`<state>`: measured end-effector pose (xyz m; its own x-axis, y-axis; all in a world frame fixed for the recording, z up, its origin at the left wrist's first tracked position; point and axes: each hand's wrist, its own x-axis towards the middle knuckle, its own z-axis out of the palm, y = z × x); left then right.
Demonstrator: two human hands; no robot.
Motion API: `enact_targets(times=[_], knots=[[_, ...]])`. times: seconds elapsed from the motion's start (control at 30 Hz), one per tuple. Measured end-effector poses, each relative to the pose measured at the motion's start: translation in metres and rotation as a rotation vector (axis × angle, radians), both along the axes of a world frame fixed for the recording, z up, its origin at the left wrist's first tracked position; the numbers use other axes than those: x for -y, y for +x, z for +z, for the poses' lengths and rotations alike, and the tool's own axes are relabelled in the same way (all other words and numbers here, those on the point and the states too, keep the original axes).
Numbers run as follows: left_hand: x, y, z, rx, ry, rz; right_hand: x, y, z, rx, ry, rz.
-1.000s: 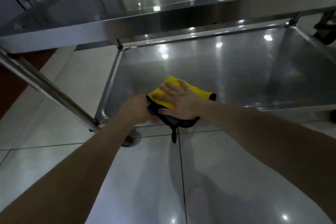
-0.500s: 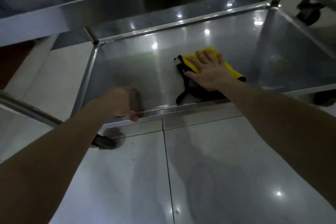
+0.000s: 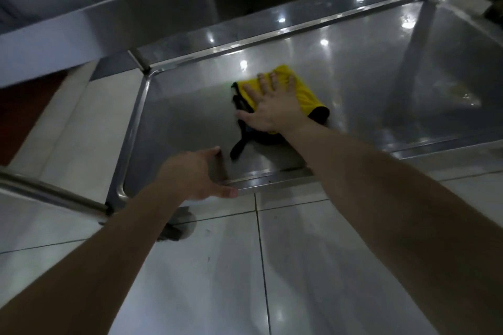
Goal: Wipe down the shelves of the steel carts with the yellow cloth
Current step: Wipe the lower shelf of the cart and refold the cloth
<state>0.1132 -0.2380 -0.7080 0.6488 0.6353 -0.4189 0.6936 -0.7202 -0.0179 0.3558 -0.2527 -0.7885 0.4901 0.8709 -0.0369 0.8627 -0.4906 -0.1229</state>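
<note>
The lower steel shelf (image 3: 381, 68) was a shallow, shiny tray with a raised rim, and it stood on a pale tiled floor (image 3: 313, 266) with a caster (image 3: 177, 228) under its near-left corner. A yellow cloth (image 3: 302, 90) with black edging lay on it, left of the middle, its black strap trailing toward the front rim.

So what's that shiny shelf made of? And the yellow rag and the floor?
The lower shelf looks like stainless steel, polished: grey and mirror-like, with lamp glints on it. The yellow cloth seems soft fabric, maybe microfibre, matte, with black edging; it bunches under the right hand. The floor tiles look like glazed ceramic: pale, glossy, with dark grout lines.
</note>
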Motion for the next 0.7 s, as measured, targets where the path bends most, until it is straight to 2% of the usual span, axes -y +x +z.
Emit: enact_targets(times=[0.1, 0.23, 0.37, 0.53, 0.7], knots=[[-0.002, -0.004, -0.001, 0.007, -0.009, 0.000, -0.030, -0.055, -0.003, -0.048, 0.034, 0.185], [-0.004, -0.006, 0.005, 0.028, -0.046, 0.008, -0.026, -0.050, -0.003, -0.083, 0.084, 0.187], [-0.001, -0.003, 0.008, 0.017, -0.043, 0.010, 0.019, 0.014, -0.002, -0.062, 0.087, 0.059], [0.004, 0.000, 0.009, 0.023, -0.076, 0.025, 0.137, 0.134, -0.002, -0.035, 0.047, -0.266], [0.023, 0.034, 0.010, 0.041, -0.116, -0.008, 0.174, 0.138, -0.004, 0.006, 0.011, -0.318]])
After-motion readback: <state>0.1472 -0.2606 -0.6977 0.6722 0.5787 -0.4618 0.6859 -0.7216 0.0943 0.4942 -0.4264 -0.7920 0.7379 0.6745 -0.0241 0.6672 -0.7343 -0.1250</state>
